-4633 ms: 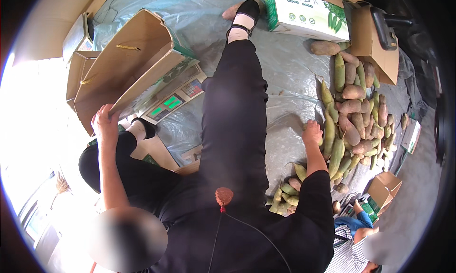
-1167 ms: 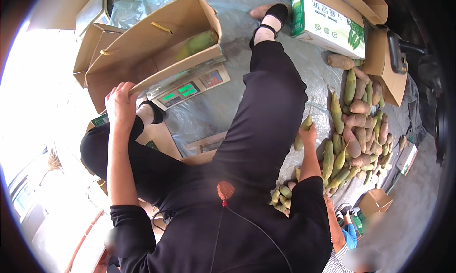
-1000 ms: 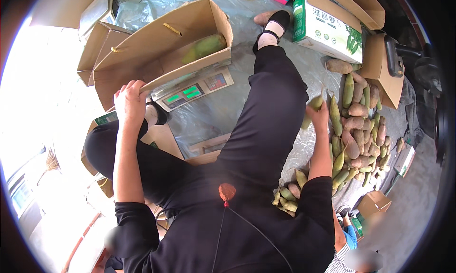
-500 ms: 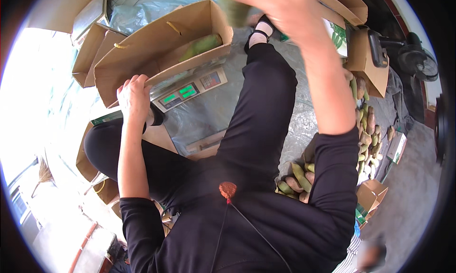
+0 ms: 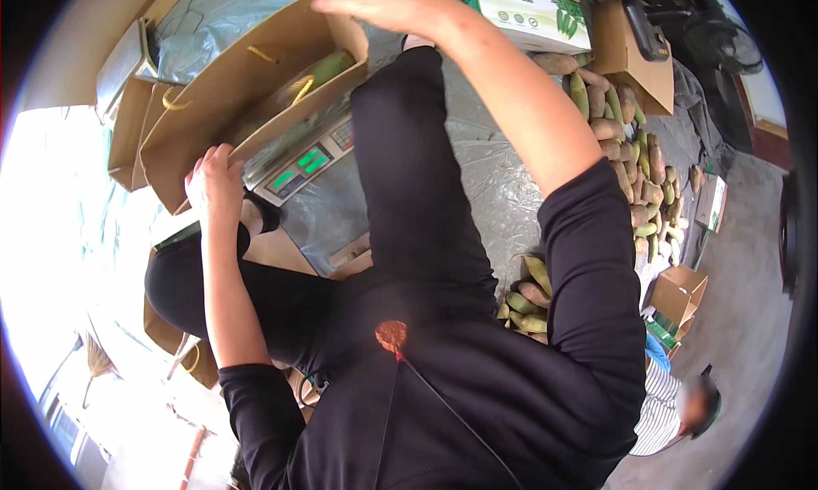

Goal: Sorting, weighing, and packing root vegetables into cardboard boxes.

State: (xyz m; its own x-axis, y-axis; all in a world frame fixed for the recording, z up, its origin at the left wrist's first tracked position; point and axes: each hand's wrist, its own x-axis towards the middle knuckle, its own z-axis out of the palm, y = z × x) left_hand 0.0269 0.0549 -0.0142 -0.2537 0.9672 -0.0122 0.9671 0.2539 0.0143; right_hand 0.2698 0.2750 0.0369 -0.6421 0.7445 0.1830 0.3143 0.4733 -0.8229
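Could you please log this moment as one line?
left hand: gripping carton edge; right hand: open over carton's right end; carton: open, green vegetable inside; scale: display lit

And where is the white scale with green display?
In the head view, left of centre, the scale shows along the near side of the open brown cardboard box, just right of the left hand.

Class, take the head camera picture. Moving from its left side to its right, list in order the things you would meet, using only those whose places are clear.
Broom → left hand → scale → pendant → large vegetable pile.
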